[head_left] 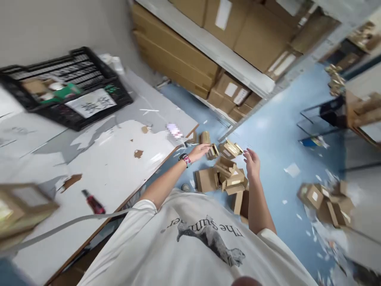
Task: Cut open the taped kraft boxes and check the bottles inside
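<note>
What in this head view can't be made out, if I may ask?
Head view:
- pixelated patch on the table's edge: masked
- green item in the black plastic crate: motion-blurred
- cardboard box, lower left: blurred, cut off by the edge
- lower boxes in the floor pile: hidden by those on top

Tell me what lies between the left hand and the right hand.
In the head view, small open cardboard boxes lie on the blue floor between the left hand and the right hand.

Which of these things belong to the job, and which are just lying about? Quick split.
Job:
left hand and right hand, both open
small cardboard boxes on the floor beneath them

Lying about:
black plastic crate
brown cartons on the shelf
second box heap
paper scraps
</note>
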### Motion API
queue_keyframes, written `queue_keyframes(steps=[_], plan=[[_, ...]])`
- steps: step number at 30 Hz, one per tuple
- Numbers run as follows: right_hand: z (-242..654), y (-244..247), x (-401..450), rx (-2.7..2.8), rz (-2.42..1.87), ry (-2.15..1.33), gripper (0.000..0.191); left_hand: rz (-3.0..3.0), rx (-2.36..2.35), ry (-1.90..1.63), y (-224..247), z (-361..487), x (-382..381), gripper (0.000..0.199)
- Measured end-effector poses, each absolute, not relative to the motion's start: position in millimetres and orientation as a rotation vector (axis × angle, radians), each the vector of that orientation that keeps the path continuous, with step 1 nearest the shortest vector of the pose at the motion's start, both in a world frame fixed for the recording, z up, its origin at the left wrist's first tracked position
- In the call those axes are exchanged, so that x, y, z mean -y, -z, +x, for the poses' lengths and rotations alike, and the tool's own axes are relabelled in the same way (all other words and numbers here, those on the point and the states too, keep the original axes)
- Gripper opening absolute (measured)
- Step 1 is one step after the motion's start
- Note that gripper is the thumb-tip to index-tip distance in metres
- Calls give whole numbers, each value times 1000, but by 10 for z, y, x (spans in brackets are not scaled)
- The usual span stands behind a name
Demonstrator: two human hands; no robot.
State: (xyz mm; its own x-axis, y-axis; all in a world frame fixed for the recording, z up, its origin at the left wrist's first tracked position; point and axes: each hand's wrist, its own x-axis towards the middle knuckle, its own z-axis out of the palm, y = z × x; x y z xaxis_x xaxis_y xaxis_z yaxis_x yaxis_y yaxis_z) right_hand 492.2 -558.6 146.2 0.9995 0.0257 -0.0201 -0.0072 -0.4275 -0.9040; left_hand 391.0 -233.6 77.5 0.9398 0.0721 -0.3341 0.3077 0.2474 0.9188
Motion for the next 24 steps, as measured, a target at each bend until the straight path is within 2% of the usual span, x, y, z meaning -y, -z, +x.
queue_keyframes(steps=[4, 7, 11, 16, 21, 24], plan=[[4959, -1202, 4465, 258, -1858, -343, 62, 1286, -503, -67, -798, 3188, 1835, 59], [4689, -992, 3338, 527, -1754, -595, 62, 1184, -766, -331, -818, 2336, 1357, 54], [3737, -906, 1883, 934, -1613, -942, 58, 1010, -1129, -698, -916, 815, 869, 47], [2103, -845, 528, 1430, -1395, -1283, 48, 692, -1515, -1149, -929, -959, 643, 40], [560, -604, -810, 1957, -1353, -1356, 35, 135, -1597, -1281, -653, -1858, 307, 33], [-120, -487, -1708, 2128, -1427, -1165, 50, 2, -1563, -1253, -419, -2042, -58, 40]])
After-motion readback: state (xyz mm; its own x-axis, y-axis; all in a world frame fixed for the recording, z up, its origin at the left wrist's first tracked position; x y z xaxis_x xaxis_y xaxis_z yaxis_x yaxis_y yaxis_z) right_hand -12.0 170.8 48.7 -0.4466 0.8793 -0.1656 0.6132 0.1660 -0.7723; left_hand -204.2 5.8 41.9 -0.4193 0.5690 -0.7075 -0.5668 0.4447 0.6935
